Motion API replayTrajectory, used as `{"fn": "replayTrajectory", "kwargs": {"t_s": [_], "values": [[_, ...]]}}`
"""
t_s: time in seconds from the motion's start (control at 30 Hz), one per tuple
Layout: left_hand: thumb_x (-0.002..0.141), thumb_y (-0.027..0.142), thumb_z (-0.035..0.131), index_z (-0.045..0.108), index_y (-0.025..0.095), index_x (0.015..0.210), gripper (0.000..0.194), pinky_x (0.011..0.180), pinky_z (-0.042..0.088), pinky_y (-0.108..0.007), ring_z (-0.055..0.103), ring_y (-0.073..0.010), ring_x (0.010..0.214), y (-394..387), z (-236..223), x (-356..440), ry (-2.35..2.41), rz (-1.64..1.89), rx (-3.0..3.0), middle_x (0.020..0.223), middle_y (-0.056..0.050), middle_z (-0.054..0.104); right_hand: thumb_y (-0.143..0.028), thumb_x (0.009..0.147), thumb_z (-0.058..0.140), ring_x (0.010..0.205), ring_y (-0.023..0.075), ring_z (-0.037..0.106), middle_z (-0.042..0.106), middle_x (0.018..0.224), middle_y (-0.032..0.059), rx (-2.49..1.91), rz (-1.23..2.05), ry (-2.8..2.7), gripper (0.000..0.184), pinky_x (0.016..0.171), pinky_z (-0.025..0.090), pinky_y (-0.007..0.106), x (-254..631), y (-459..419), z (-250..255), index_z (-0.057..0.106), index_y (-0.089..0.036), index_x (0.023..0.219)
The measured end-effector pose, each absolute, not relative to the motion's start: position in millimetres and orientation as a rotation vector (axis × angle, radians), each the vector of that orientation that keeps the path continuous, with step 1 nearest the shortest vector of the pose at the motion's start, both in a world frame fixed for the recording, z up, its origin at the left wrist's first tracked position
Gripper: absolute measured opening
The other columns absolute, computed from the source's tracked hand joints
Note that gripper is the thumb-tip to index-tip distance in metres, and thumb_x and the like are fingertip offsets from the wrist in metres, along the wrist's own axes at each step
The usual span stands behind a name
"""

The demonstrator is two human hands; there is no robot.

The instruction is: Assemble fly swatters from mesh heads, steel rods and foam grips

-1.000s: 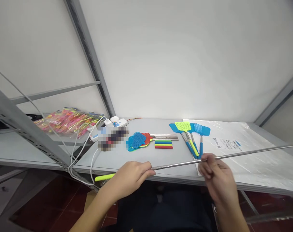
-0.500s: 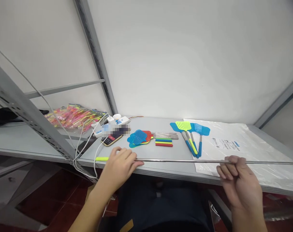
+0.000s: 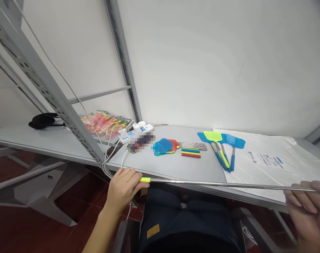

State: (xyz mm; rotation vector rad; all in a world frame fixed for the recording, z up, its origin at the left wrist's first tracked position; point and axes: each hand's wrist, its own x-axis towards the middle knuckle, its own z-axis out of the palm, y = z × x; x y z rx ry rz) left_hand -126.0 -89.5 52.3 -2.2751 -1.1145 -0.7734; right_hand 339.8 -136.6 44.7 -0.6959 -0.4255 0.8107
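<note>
Seemingly caught at full extension of a telescopic rod (image 3: 223, 184): yellow handle (image 3: 145, 180) wrapped in closed left hand (image 3: 123, 188), far thin tip pinched by right hand (image 3: 309, 207), fingers curled about it at frame's right edge. Held just above near edge of table (image 3: 176, 168), long axis running left to right, nearly level, handle end left, tip right. Next move judged to need steady, in-line pull or push, without bending. Assembled fly swatters (image 3: 222, 147) lying farther back.
</note>
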Motion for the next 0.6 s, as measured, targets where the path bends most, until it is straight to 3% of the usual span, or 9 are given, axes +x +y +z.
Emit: {"fn": "replayTrajectory", "kwargs": {"t_s": [0.1,0.23,0.43,0.6], "values": [[0.094,0.048,0.052,0.060,0.020,0.073,0.036,0.061,0.030,-0.030,0.044,-0.0168,0.060,-88,52,-126,-1.218,-0.880,-2.347,0.061,0.000,0.053,-0.032,0.090,0.062,0.044,0.0098,0.009,0.011,0.060,-0.0072,-0.760,0.826,-0.448,0.022,0.038,0.018,0.035,332,-136,48,0.054,-0.025,0.070],[0.081,0.060,0.064,0.062,0.021,0.065,0.042,0.061,0.034,-0.030,0.046,-0.0164,0.060,-90,43,-123,-1.606,-1.578,-2.319,0.058,-0.001,0.054,-0.035,0.089,0.064,0.045,0.0105,0.009,0.012,0.063,-0.0067,-0.777,0.830,-0.471,0.021,0.039,0.016,0.036,324,-131,47,0.054,-0.026,0.073],[0.096,0.043,0.046,0.051,0.020,0.065,0.039,0.043,0.033,-0.022,0.040,-0.0111,0.043,-84,31,-103,-1.906,-2.241,-1.807,0.049,0.005,0.042,-0.030,0.089,0.064,0.045,0.0083,0.017,0.023,0.057,-0.0074,-0.744,0.833,-0.428,0.018,0.040,0.024,0.026,320,-121,38,0.057,-0.022,0.076],[0.093,0.041,0.050,0.059,0.017,0.078,0.030,0.045,0.042,-0.020,0.056,-0.0122,0.054,-64,27,-88,-1.893,-2.633,-1.567,0.066,0.001,0.057,-0.033,0.085,0.068,0.046,0.0070,0.024,0.035,0.054,-0.0066,-0.784,0.826,-0.379,0.018,0.043,0.030,0.019,310,-110,34,0.059,-0.018,0.079]]}}
